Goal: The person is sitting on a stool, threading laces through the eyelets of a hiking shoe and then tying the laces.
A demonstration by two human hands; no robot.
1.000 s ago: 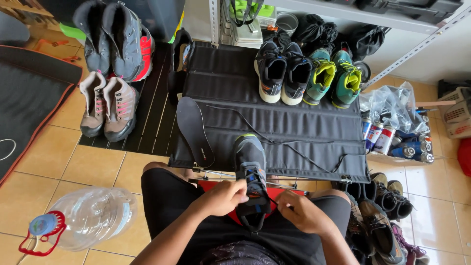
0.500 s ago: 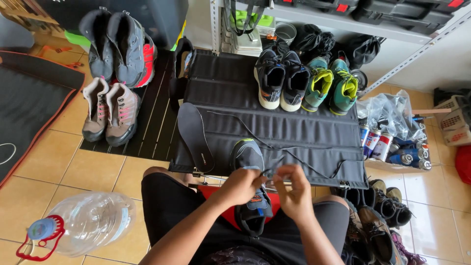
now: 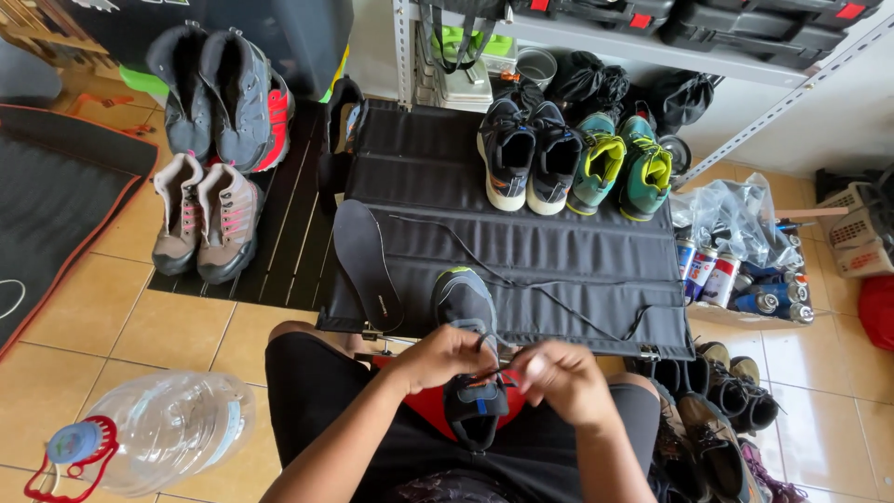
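A dark grey shoe [image 3: 468, 307] with a blue heel tab rests on my lap, toe pointing away over the edge of a black mat [image 3: 559, 251]. My left hand [image 3: 445, 357] and my right hand [image 3: 559, 377] meet over the shoe's throat, each pinching a black lace [image 3: 549, 296] that trails off to the right across the mat. A loose black insole [image 3: 366, 261] lies on the mat just left of the shoe.
Two pairs of shoes [image 3: 573, 163] stand at the mat's far edge, under a metal shelf [image 3: 652, 37]. More boots [image 3: 219, 149] sit on a slatted board at left. A clear water jug [image 3: 154, 428] lies near my left knee. Spray cans [image 3: 712, 275] and several shoes [image 3: 722, 410] crowd the right.
The view has tilted down slightly. Both hands moved up from the heel to the shoe's throat and closed together on the lace.
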